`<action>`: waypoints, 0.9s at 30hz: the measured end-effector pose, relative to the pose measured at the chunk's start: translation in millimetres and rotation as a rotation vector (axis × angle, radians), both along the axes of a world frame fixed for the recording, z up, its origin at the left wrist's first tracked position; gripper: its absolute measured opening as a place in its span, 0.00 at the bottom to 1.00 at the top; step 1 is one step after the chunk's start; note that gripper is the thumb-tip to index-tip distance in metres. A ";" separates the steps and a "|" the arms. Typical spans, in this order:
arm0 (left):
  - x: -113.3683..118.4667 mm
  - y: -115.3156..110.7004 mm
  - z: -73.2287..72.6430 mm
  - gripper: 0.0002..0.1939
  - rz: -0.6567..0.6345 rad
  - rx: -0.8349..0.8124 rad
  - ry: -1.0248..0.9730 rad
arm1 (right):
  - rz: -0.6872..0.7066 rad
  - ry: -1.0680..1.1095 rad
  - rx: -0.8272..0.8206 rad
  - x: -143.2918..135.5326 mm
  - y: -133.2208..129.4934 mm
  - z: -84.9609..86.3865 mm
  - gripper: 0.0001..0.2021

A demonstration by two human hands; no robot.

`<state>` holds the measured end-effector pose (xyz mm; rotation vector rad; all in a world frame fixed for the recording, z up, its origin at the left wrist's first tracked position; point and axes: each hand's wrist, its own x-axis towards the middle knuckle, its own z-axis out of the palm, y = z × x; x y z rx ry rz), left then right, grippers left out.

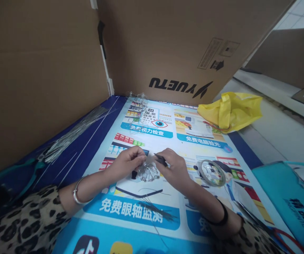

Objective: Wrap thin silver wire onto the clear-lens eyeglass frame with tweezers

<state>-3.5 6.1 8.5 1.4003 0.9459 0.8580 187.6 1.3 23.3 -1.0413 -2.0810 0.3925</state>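
My left hand is closed at the middle of the poster, thumb and forefinger pinched at the top of a small wire frame. This frame is round and made of thin silvery wires. Just right of it, my right hand is closed around a small dark pointed tool, its tip turned toward the left fingertips. Below the hands, a loose bunch of thin dark wires lies on the poster. Fine detail between the fingertips is blurred.
A bundle of straight wires and teal-handled pliers lie at left. More wire shapes are at the back. A clear tape roll, yellow bag and teal pouch are at right. Cardboard walls stand behind.
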 end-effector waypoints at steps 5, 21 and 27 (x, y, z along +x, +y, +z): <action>-0.8 1.1 2.5 0.10 -0.002 -0.086 -0.069 | -0.121 0.064 -0.221 -0.6 0.1 -2.1 0.05; -1.5 1.4 6.8 0.13 -0.009 -0.176 -0.110 | -0.153 0.139 -0.318 -0.1 1.3 -6.6 0.07; -1.9 2.3 7.4 0.13 0.008 -0.156 -0.069 | -0.147 0.179 -0.380 -0.7 0.9 -10.5 0.07</action>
